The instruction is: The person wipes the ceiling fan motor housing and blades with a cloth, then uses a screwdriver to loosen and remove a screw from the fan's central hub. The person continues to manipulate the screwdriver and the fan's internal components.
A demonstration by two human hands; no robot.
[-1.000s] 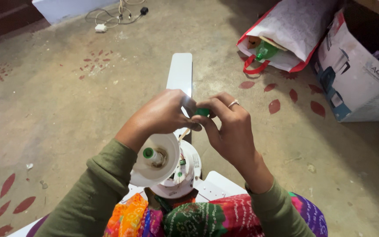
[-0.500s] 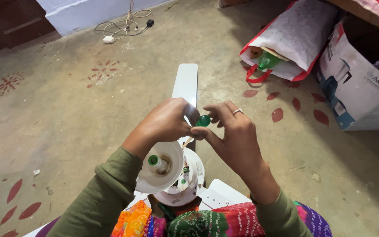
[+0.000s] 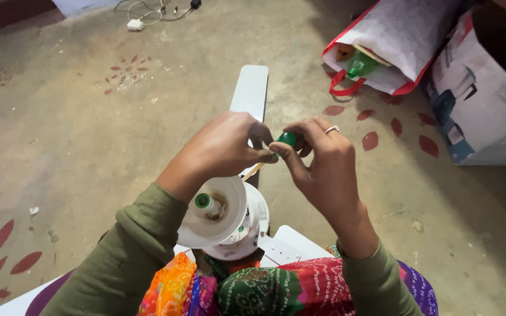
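both hands, left hand and right hand, pinch a mostly hidden green-handled tool.

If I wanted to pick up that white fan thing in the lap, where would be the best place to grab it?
Probably by the round white motor housing, coming down from above and clasping its rim. It faces upward, wide and rounded, with a green-tipped shaft at its middle. The flat blade sticks out thin and long, so it would likely tip. Both hands, left hand and right hand, are busy above it.
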